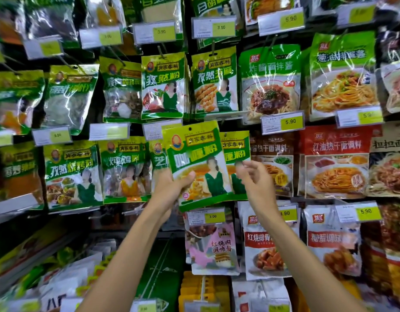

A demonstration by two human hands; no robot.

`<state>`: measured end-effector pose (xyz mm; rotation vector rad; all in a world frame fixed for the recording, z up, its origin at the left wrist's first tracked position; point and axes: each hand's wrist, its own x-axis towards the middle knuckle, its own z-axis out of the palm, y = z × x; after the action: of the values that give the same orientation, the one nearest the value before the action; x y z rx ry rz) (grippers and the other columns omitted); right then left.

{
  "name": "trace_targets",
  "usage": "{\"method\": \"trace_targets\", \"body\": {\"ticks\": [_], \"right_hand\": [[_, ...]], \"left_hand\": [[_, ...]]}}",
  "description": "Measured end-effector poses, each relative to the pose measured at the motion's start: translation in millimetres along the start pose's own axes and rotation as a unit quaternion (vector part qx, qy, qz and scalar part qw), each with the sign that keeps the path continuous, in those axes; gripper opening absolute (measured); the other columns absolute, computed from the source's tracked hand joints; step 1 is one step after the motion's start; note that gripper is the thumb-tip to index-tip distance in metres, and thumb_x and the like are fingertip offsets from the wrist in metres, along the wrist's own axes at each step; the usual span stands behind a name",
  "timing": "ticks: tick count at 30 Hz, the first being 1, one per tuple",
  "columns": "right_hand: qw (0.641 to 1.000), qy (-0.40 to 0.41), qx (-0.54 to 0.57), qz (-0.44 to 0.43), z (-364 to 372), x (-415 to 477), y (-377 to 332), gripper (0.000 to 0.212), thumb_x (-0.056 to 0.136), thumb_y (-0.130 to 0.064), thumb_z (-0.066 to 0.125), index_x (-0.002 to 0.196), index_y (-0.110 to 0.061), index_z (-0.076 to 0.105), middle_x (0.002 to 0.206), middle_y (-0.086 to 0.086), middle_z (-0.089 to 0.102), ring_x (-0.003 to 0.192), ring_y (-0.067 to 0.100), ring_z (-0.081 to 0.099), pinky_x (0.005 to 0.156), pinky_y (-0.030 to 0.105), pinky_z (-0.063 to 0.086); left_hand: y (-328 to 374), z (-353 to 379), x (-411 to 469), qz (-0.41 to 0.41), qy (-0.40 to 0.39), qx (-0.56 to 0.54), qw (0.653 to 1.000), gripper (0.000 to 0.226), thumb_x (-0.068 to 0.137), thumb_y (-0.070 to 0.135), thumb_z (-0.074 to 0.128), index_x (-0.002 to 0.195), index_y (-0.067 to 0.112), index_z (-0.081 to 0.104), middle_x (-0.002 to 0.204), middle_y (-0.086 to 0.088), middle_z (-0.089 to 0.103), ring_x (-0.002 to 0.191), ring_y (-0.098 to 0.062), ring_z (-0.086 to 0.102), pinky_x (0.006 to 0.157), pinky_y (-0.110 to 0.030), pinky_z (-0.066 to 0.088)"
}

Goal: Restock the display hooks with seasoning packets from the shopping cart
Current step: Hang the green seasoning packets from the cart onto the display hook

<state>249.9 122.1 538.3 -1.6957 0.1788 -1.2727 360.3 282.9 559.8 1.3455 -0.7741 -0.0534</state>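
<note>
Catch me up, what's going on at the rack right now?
A person stands at a display rack of hanging seasoning packets. Their left hand grips the lower left corner of a green and yellow packet, held tilted in front of the rack; its hang hole looks free of any hook. The right hand is raised at that packet's right edge, by a matching packet hanging behind it. Whether it pinches either one is unclear. This packet is not yet hung.

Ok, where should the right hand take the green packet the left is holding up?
Pinch the green packet by its right edge, mid-height, coming from the right: it is flat, facing you, the left hand holds its lower left, and that leaves the top hang hole free.
</note>
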Motion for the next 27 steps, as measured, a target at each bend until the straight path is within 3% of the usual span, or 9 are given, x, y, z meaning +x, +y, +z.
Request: {"method": "trace_targets", "body": {"ticks": [3,5,6,8,12,15,17,20,27], "right_hand": [[0.995,-0.081,0.037,0.041,4,3,-10,0.035,0.089,-0.042,0.061,0.105,-0.011,0.065,0.099,0.006,0.071,0.093,0.015,0.066,0.074,0.028,0.053],[0.994,-0.065,0.061,0.064,2,5,-11,0.049,0.087,-0.041,0.064,0.104,0.005,0.062,0.106,0.028,0.063,0.1,0.037,0.063,0.081,0.054,0.053],[0.993,-0.058,0.069,0.079,0,5,-10,0.051,0.086,-0.041,0.065,0.103,0.007,0.061,0.108,0.032,0.06,0.101,0.042,0.061,0.087,0.06,0.048],[0.992,-0.044,0.069,0.095,-7,6,-2,0.04,0.086,-0.038,0.067,0.093,0.002,0.066,0.098,0.025,0.066,0.089,0.03,0.065,0.086,0.056,0.049],[0.991,-0.022,0.059,0.114,-14,10,10,0.027,0.085,-0.035,0.067,0.083,-0.008,0.068,0.082,0.009,0.069,0.081,0.02,0.061,0.073,0.036,0.048],[0.991,-0.018,0.053,0.124,-13,20,10,0.032,0.086,-0.035,0.067,0.087,-0.003,0.068,0.09,0.018,0.069,0.089,0.032,0.062,0.086,0.046,0.05],[0.992,-0.013,0.042,0.119,-11,27,9,0.03,0.087,-0.032,0.066,0.086,-0.003,0.068,0.096,0.023,0.069,0.098,0.039,0.062,0.093,0.055,0.046],[0.993,-0.008,0.023,0.115,-7,36,9,0.019,0.087,-0.027,0.067,0.091,-0.009,0.071,0.094,0.013,0.072,0.099,0.033,0.064,0.093,0.053,0.049],[0.994,0.019,0.002,0.111,-2,47,13,0.008,0.085,-0.025,0.071,0.078,-0.02,0.07,0.088,0.009,0.072,0.093,0.027,0.066,0.083,0.046,0.054]], "left_hand": [[-1,23,-4,-0.011,-0.06,0.007,0.998,0.019,0.082,0.017,0.071,0.089,0.014,0.053,0.066,0.009,0.07,0.067,-0.008,0.067,0.06,-0.019,0.052],[0,30,-2,0.005,-0.078,0.008,0.997,0.013,0.085,0.019,0.068,0.083,0.017,0.055,0.067,0.011,0.07,0.06,0.0,0.065,0.051,-0.011,0.047],[4,29,1,0.024,-0.069,0.02,0.997,0.01,0.086,0.022,0.066,0.086,0.018,0.058,0.078,0.009,0.071,0.066,0.0,0.066,0.053,-0.01,0.048],[13,20,11,0.119,0.017,0.142,0.983,0.012,0.09,0.03,0.06,0.099,0.022,0.058,0.094,0.013,0.064,0.084,-0.002,0.062,0.064,-0.01,0.05],[36,-8,38,0.327,0.245,0.37,0.834,0.029,0.098,0.024,0.047,0.119,0.007,0.056,0.113,-0.009,0.061,0.107,-0.025,0.054,0.092,-0.033,0.041],[41,-20,61,0.366,0.252,0.47,0.762,0.041,0.099,0.022,0.045,0.133,-0.001,0.046,0.133,-0.018,0.052,0.125,-0.032,0.045,0.106,-0.037,0.032],[39,-24,72,0.36,0.227,0.522,0.74,0.047,0.101,0.025,0.042,0.14,0.0,0.039,0.142,-0.017,0.044,0.134,-0.031,0.038,0.114,-0.039,0.026],[34,-29,82,0.359,0.2,0.562,0.718,0.05,0.101,0.029,0.042,0.141,0.0,0.037,0.145,-0.017,0.04,0.137,-0.029,0.034,0.116,-0.04,0.023],[30,-31,86,0.367,0.193,0.563,0.715,0.049,0.097,0.027,0.05,0.137,-0.001,0.042,0.137,-0.019,0.048,0.13,-0.032,0.042,0.112,-0.043,0.029]]}}
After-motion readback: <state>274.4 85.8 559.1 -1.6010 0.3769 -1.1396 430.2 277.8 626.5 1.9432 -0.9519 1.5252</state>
